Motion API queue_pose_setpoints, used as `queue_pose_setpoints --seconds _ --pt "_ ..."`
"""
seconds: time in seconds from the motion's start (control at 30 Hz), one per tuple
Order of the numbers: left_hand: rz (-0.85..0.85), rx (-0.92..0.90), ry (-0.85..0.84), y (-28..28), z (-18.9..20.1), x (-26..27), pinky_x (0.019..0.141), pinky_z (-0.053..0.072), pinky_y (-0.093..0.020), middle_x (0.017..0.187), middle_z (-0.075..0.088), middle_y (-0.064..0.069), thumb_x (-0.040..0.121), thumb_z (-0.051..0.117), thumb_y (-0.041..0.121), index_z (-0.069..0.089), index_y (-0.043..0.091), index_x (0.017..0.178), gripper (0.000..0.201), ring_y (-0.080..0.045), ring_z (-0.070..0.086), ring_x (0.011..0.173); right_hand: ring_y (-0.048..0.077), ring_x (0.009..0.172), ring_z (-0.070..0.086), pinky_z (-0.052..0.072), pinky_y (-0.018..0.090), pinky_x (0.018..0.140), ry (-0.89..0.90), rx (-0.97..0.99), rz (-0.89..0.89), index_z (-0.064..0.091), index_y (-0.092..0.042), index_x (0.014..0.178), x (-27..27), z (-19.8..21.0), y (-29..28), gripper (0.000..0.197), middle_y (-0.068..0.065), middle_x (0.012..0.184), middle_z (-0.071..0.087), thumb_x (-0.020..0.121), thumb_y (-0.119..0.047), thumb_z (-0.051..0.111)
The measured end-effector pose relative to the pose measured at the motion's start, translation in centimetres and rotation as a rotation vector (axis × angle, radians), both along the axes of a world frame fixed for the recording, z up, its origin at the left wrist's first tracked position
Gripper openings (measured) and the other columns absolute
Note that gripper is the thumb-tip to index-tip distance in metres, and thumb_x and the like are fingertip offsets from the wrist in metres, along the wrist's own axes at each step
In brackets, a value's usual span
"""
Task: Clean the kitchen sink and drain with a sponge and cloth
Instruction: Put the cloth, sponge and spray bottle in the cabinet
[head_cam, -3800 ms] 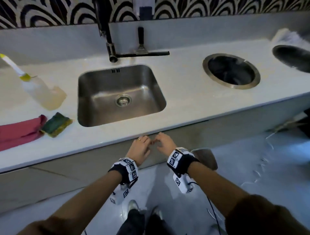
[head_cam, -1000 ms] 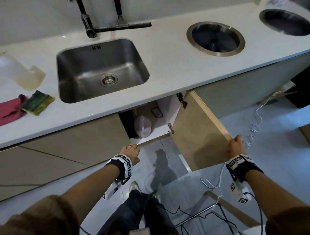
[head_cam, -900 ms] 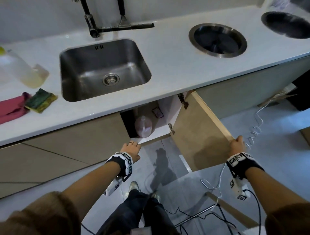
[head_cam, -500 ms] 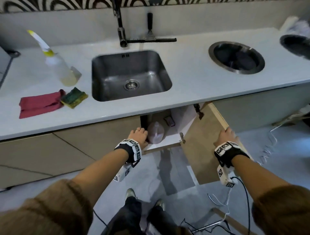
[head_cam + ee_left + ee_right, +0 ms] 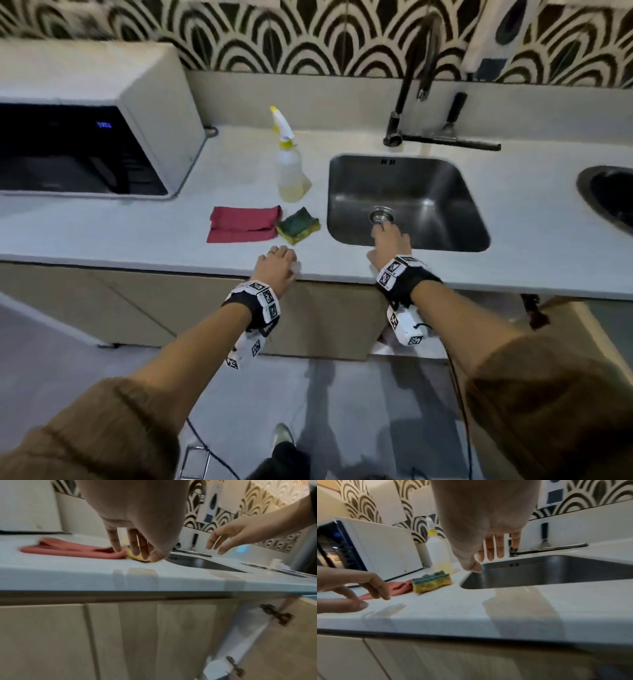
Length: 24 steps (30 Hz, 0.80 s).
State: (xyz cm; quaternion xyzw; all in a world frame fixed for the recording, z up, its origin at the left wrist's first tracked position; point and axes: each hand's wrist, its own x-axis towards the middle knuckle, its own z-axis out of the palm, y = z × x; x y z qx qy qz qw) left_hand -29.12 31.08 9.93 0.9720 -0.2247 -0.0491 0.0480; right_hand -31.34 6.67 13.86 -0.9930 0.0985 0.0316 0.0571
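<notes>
A steel sink (image 5: 428, 192) is set in the white counter (image 5: 531, 246), with its round drain (image 5: 381, 215) near the front. A green and yellow sponge (image 5: 298, 228) lies left of the sink, touching a folded red cloth (image 5: 245, 224). My left hand (image 5: 281, 253) hovers over the counter's front edge just in front of the sponge, fingers loosely straight, holding nothing. My right hand (image 5: 383, 230) reaches over the sink's front rim with straight fingers, fingertips close to the drain, empty. In the right wrist view the sponge (image 5: 431, 583) sits beside the sink (image 5: 556, 572).
A spray bottle (image 5: 291, 171) of yellowish liquid stands behind the sponge. A microwave (image 5: 102, 130) fills the counter's left end. A black faucet (image 5: 411, 78) and a squeegee (image 5: 455, 138) sit behind the sink. A cabinet door (image 5: 575, 329) under the sink stands open at the lower right.
Both hands left the cabinet below and rose to the counter: the left now by the sponge, the right over the sink. The right hand let go of the cabinet door. The view lifted.
</notes>
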Motion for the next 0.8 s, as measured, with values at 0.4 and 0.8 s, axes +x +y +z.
queue_pose_setpoints --seconds 0.4,0.8 --pt "0.108 -0.062 -0.01 8.8 0.4 10.4 0.104 0.035 -0.04 0.148 0.036 -0.001 0.093 0.041 0.005 0.039 0.016 0.138 0.047 -0.021 0.037 0.135 0.018 0.14 0.024 0.009 0.048 0.117 0.086 0.047 0.379 0.033 -0.019 0.14 11.4 -1.3 9.9 0.065 0.001 0.146 0.033 0.081 -0.002 0.055" --pt "0.03 0.066 0.175 4.3 -0.2 17.4 0.111 0.025 -0.043 0.149 0.034 -0.003 0.098 0.044 0.026 0.025 0.021 0.147 0.053 -0.022 0.032 0.138 0.02 0.12 0.04 0.006 0.053 0.117 0.233 -0.021 0.553 0.044 -0.022 0.128 14.9 -2.4 9.1 0.07 -0.001 0.122 0.045 0.064 -0.03 0.072"
